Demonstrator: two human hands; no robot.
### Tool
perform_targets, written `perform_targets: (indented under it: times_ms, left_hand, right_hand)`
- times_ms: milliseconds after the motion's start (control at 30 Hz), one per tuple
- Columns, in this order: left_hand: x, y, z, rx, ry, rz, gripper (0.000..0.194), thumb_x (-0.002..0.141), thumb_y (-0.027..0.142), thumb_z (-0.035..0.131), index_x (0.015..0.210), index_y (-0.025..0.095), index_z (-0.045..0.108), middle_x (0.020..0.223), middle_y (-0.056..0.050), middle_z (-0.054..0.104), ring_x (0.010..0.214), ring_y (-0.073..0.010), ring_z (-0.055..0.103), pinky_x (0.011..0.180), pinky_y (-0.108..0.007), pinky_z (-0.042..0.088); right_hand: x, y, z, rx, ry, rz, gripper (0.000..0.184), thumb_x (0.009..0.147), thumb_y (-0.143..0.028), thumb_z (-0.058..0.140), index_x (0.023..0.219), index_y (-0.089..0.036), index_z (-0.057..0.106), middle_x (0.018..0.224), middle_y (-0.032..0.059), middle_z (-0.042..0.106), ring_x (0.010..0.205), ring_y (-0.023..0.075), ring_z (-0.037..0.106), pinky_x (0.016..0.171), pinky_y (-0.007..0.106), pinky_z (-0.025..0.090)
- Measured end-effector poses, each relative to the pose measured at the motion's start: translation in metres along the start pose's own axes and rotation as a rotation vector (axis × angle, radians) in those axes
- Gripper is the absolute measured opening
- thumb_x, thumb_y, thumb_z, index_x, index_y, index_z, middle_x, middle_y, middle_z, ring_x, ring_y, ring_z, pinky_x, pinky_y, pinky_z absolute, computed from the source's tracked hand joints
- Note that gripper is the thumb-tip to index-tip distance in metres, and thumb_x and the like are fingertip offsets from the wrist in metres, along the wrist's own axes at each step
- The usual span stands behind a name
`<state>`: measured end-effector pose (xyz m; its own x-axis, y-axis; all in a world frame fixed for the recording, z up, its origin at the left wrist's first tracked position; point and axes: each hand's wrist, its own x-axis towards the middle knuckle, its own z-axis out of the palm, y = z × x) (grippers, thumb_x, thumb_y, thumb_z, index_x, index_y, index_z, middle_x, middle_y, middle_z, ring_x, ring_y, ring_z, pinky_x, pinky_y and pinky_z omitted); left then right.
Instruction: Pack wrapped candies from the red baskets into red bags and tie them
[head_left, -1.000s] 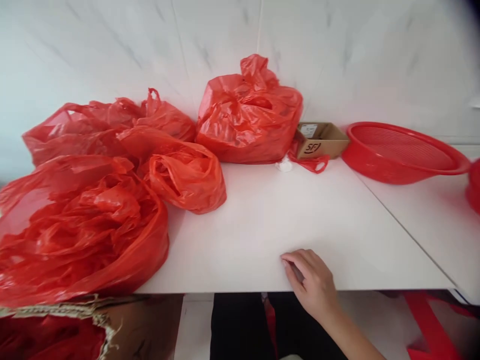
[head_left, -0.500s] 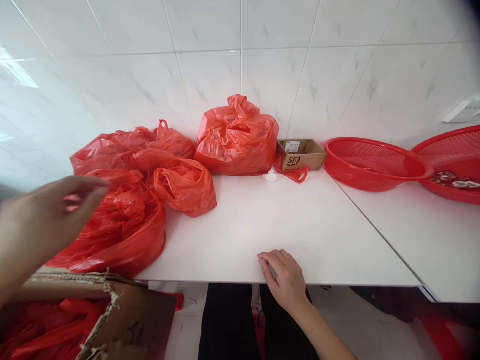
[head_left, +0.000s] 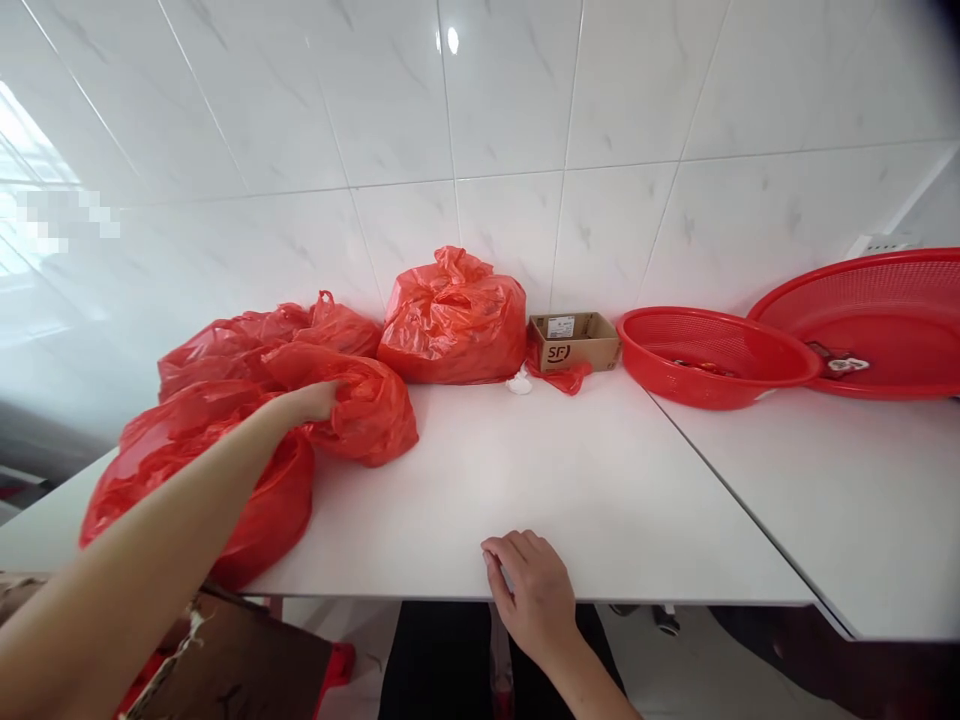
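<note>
My left hand (head_left: 311,402) reaches into the mouth of a small red plastic bag (head_left: 371,425) on the white table. The bag's folds hide my fingertips, so their grip does not show. Below my left forearm sits a larger, crumpled red plastic bag (head_left: 281,525). My right hand (head_left: 534,590) rests at the table's front edge, fingers curled in and thumb tip close to the index finger. Nothing shows in it.
Against the wall stand a full red bag (head_left: 454,325), a small cardboard box (head_left: 592,352) and two red plastic baskets (head_left: 712,390) (head_left: 900,375). More red bags (head_left: 225,350) lie at the back left. A torn carton (head_left: 255,660) stands below the table's front left edge.
My left hand has moved right and forward, from above the large crumpled bag into the smaller bag's opening. My right hand keeps its curled pose at the edge. The view has shifted.
</note>
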<state>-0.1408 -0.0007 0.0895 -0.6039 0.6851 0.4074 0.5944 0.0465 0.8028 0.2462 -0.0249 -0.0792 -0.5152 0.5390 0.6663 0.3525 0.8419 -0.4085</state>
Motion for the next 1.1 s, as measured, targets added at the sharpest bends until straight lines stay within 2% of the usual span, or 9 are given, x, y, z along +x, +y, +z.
perform_targets:
  times_ms: [100,300,433,567,733,867,967,1033,1100]
  left_hand:
    - [0.003,0.006,-0.004,0.164,0.005,-0.065,0.031,0.092,0.038,0.060,0.109,0.013,0.063,0.104,-0.006,0.066,0.088,-0.0187,0.066,0.077,-0.036,0.056]
    - [0.021,0.046,-0.052,0.413,0.204,-0.052,0.024,0.088,0.036,0.064,0.093,0.013,0.066,0.113,-0.008,0.067,0.115,-0.0249,0.058,0.105,-0.054,0.038]
    - [0.015,0.057,-0.070,0.447,0.152,-0.065,0.020,0.077,0.029,0.077,0.078,0.012,0.067,0.077,0.003,0.070,0.104,-0.0242,0.062,0.110,-0.056,0.033]
    - [0.011,0.061,-0.078,0.407,0.243,-0.052,0.019,0.074,0.022,0.078,0.085,0.010,0.070,0.074,0.005,0.070,0.091,-0.0205,0.063,0.106,-0.053,0.039]
    - [0.006,0.077,-0.081,0.269,0.546,0.145,0.030,0.093,0.020,0.056,0.118,0.005,0.062,0.109,-0.005,0.070,0.092,-0.0167,0.062,0.095,-0.045,0.050]
    - [-0.003,0.112,-0.071,0.076,0.685,0.510,0.031,0.089,0.005,0.053,0.119,0.003,0.061,0.109,-0.004,0.069,0.100,-0.0155,0.063,0.097,-0.040,0.050]
    - [-0.021,0.146,-0.043,-0.148,0.736,0.749,0.024,0.088,0.005,0.055,0.111,-0.001,0.058,0.104,-0.004,0.066,0.103,-0.0150,0.062,0.100,-0.043,0.048]
    - [-0.043,0.160,-0.011,-0.333,0.611,0.666,0.024,0.089,0.015,0.060,0.110,0.003,0.060,0.102,-0.004,0.067,0.100,-0.0157,0.063,0.097,-0.042,0.049]
    - [-0.076,0.160,0.031,-0.587,0.412,0.460,0.021,0.087,0.022,0.065,0.105,0.011,0.065,0.100,-0.003,0.068,0.097,-0.0156,0.063,0.093,-0.036,0.050]
  right_hand:
    - [-0.001,0.001,0.000,0.011,-0.001,-0.005,0.018,0.094,-0.013,0.044,0.092,-0.021,0.060,0.071,0.0018,0.059,0.064,0.0157,0.049,0.060,0.029,0.033]
    - [0.000,0.001,-0.001,0.021,-0.013,-0.011,0.018,0.094,-0.013,0.044,0.093,-0.020,0.060,0.072,0.0020,0.059,0.063,0.0155,0.050,0.059,0.028,0.034]
    - [-0.001,0.002,-0.001,0.022,-0.015,-0.014,0.017,0.094,-0.013,0.045,0.092,-0.021,0.060,0.072,0.0017,0.059,0.063,0.0153,0.050,0.059,0.028,0.034]
    - [-0.004,0.004,0.000,0.041,-0.027,-0.012,0.017,0.094,-0.013,0.045,0.093,-0.020,0.060,0.074,0.0016,0.060,0.065,0.0150,0.050,0.060,0.028,0.036]
    - [-0.004,0.004,0.000,0.039,-0.025,0.004,0.017,0.094,-0.013,0.046,0.093,-0.020,0.061,0.075,0.0015,0.061,0.066,0.0155,0.050,0.061,0.029,0.037]
    - [-0.005,0.003,0.001,0.057,-0.014,0.015,0.018,0.094,-0.014,0.046,0.093,-0.020,0.062,0.075,0.0019,0.062,0.066,0.0158,0.050,0.062,0.030,0.038]
    - [-0.005,0.002,0.001,0.116,-0.025,0.048,0.020,0.095,-0.018,0.045,0.092,-0.020,0.064,0.076,0.0029,0.063,0.068,0.0167,0.052,0.064,0.031,0.040]
    - [0.000,0.004,-0.003,0.269,-0.041,0.168,0.020,0.096,-0.025,0.046,0.096,-0.021,0.065,0.078,0.0035,0.064,0.070,0.0171,0.055,0.066,0.031,0.044]
    - [0.009,0.009,-0.011,0.553,-0.038,0.389,0.025,0.097,-0.037,0.047,0.107,-0.021,0.064,0.086,0.0052,0.066,0.075,0.0174,0.059,0.069,0.032,0.049]
